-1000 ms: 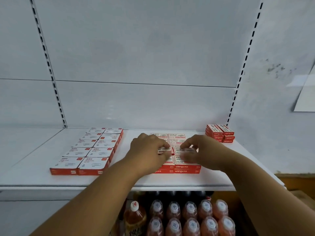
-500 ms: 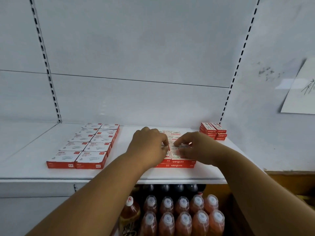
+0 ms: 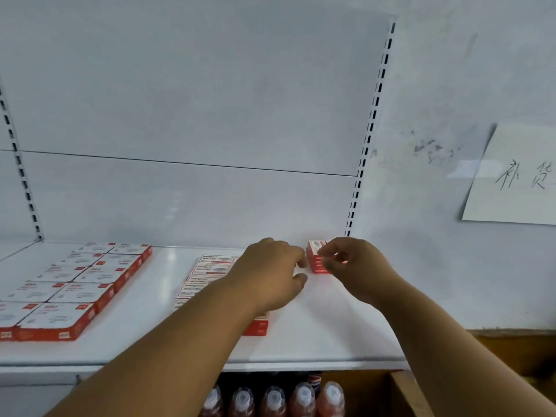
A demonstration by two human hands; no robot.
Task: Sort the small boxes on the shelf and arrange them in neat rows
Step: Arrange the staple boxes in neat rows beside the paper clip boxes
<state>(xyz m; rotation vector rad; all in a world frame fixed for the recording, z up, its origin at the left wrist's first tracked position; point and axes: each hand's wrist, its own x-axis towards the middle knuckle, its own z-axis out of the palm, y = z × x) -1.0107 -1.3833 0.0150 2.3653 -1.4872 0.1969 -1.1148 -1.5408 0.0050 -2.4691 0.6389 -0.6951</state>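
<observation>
White metal shelf, glossy, flat. Two-wide rows of flat red-and-white cartons at left. Middle rows half covered by left forearm. Small red stack at rear right, partly hidden behind right hand, fingers curled onto it. Left hand loosely curled, holding nothing, beside stack. Capped bottles below, cut off. Handwritten paper sheet on wall.
</observation>
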